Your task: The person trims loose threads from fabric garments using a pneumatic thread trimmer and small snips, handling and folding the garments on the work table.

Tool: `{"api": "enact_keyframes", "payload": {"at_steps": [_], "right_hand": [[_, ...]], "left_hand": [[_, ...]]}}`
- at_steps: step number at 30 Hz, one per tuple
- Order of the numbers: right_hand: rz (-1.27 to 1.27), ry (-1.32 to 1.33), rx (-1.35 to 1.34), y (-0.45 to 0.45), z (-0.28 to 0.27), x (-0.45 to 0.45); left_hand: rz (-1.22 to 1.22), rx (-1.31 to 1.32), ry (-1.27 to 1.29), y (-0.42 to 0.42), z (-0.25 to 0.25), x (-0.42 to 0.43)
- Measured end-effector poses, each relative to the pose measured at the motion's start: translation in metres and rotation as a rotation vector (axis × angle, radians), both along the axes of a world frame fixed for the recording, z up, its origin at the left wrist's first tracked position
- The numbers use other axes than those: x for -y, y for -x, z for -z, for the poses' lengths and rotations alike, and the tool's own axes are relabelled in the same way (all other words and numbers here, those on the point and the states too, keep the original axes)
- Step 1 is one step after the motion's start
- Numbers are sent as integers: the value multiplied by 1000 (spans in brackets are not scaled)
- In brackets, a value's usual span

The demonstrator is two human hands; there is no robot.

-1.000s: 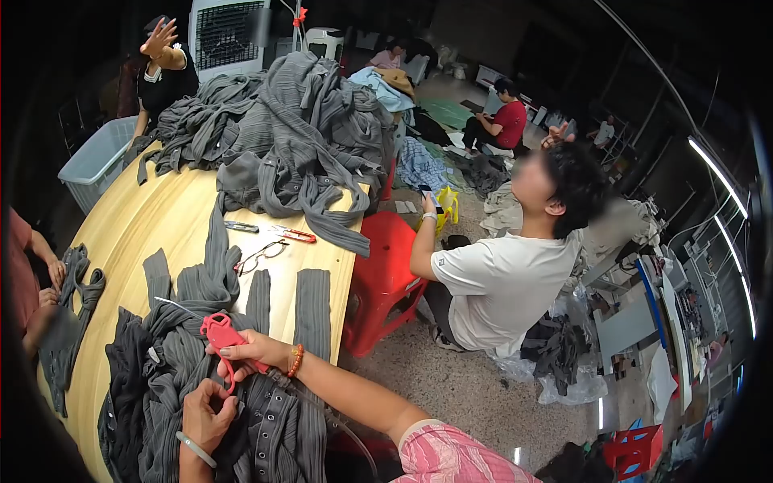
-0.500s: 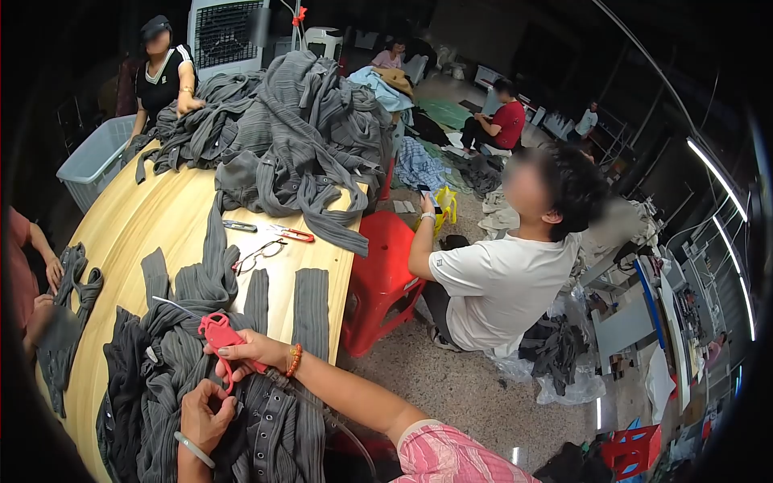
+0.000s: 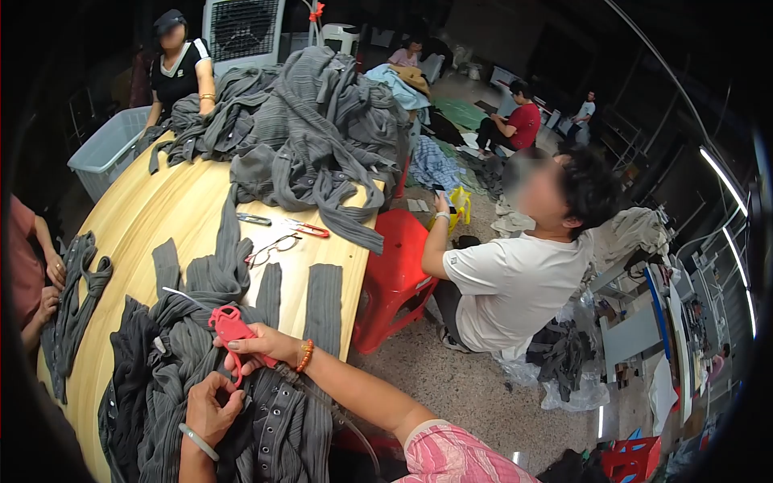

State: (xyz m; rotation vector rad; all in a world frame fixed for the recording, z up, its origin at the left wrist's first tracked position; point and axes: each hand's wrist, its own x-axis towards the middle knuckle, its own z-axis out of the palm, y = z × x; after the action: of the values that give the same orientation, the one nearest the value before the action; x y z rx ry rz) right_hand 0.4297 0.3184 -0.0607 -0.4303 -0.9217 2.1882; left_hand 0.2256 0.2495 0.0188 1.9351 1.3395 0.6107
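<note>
Tool of red finish, with a thin rod at its front, is above the near end of the wooden table, over a heap of dark grey ribbed garments. Right hand has its fingers wrapped around the tool's grip. Left hand is just below the tool, thumb and fingertips drawn together; whether anything is pinched there cannot be told. Judged by look, the tool is stiff and fairly light, its smooth surface perhaps slippery in a damp palm; the grip is the sound place to hold, clear of the slender rod, which may bend. Ribbed garments appear soft and limp, best taken by the firmer eyelet band at the table's near end. Glasses, likely fragile, lie on the table beyond the heap, near red snips. Larger pile covers part of the table's far end. Hidden or unclear: the part of the grip behind the right hand's fingers, the full course of the clear hose, the garments' lower extent, cut off by the view, and whether the rod's tip touches cloth
</note>
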Motion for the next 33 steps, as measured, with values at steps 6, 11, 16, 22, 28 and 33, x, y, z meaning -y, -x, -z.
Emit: {"api": "enact_keyframes", "payload": {"at_steps": [6,11,16,22,28,33], "right_hand": [[7,-5,2,0,-1,-1],[3,4,4,-1,-1,-1],[2,-1,10,0,0,-1],[1,-2,1,0,3,-2],[18,-8,9,0,1,0],[22,-2,-1,1,0,0]], "left_hand": [[43,5,-49,5,12,-3],[38,33,-69,3,12,-2],[40,54,-82,3,12,-2],[17,38,56,0,0,0],[1,40,-35,2,13,-1],[-9,40,19,-1,5,0]]}}
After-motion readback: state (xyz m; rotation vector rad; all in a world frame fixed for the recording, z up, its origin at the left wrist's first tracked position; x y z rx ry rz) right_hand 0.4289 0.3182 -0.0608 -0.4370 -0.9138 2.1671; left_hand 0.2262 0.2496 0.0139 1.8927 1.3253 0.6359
